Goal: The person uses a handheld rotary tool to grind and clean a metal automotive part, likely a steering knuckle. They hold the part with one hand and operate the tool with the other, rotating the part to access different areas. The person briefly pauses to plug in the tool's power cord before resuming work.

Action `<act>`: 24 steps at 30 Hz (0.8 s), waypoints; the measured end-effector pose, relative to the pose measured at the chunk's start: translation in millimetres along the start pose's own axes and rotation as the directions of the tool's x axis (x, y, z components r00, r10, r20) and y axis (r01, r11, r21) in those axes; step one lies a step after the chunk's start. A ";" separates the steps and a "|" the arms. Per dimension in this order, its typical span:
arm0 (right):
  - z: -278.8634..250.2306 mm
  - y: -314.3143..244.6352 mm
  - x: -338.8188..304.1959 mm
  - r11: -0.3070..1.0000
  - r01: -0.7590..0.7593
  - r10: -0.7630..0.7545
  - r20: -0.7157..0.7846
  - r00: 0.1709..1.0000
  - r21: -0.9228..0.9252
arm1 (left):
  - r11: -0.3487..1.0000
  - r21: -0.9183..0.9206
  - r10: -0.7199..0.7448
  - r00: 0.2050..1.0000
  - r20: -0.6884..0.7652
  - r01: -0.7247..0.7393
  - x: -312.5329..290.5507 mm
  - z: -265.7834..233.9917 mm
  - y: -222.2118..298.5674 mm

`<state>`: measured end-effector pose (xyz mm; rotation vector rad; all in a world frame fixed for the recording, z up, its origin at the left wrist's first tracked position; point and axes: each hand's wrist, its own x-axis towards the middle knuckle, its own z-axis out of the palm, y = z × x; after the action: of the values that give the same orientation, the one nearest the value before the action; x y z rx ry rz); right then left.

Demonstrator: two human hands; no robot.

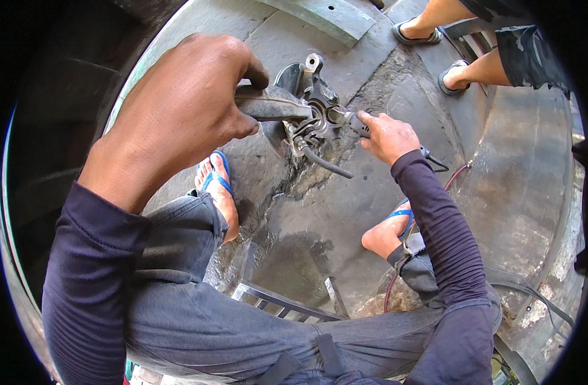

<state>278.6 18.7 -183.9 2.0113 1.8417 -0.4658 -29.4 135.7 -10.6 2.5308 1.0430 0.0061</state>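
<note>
A dark metal part (323,106) like a vehicle's steering knuckle, with an eye at its top end, stands on the wet floor ahead of me. My left hand (178,106) is closed around a grey tapered metal arm (271,106) whose far end meets this part. From the right, my right hand (390,136) grips a small grey corded rotary tool (357,123). The tool's thin tip points into the part's round opening; whether it touches the metal I cannot tell. A short dark rubber hose (329,165) sticks out from the part's lower side.
A flat metal bar (326,16) lies at the far side. Another person's sandalled feet (457,77) are at the far right. A red hose (457,174) and black cables (531,292) run along the right. Below me is a slatted metal frame (287,305). My feet flank the part.
</note>
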 end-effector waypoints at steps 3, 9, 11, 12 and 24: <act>1.9 0.6 -7.0 0.999 -0.026 0.027 -0.017 1.000 0.047 | 0.998 0.050 0.052 0.997 -0.049 -0.049 -2.6 -0.9 0.8; 9.8 -5.3 -12.1 0.985 0.002 0.009 -0.060 0.998 0.170 | 0.986 -0.143 -0.079 0.995 0.053 0.086 0.0 0.3 -1.5; 11.4 -9.3 -8.8 0.987 -0.025 0.024 0.012 1.000 0.159 | 0.996 -0.083 -0.041 0.999 0.029 0.044 1.7 2.1 -3.5; 11.5 -10.9 -8.3 0.986 -0.026 0.024 0.015 1.000 0.166 | 0.998 -0.063 -0.021 1.000 0.023 0.022 2.4 2.8 -4.5; 0.9 -9.7 -26.4 0.960 -0.056 0.013 0.157 0.988 0.274 | 0.990 -0.070 -0.123 0.991 0.058 0.126 -0.2 2.6 2.9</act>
<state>266.6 -4.1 -172.5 2.1121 1.7228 -0.8869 -27.2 132.8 -11.9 2.3834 1.1563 -0.0575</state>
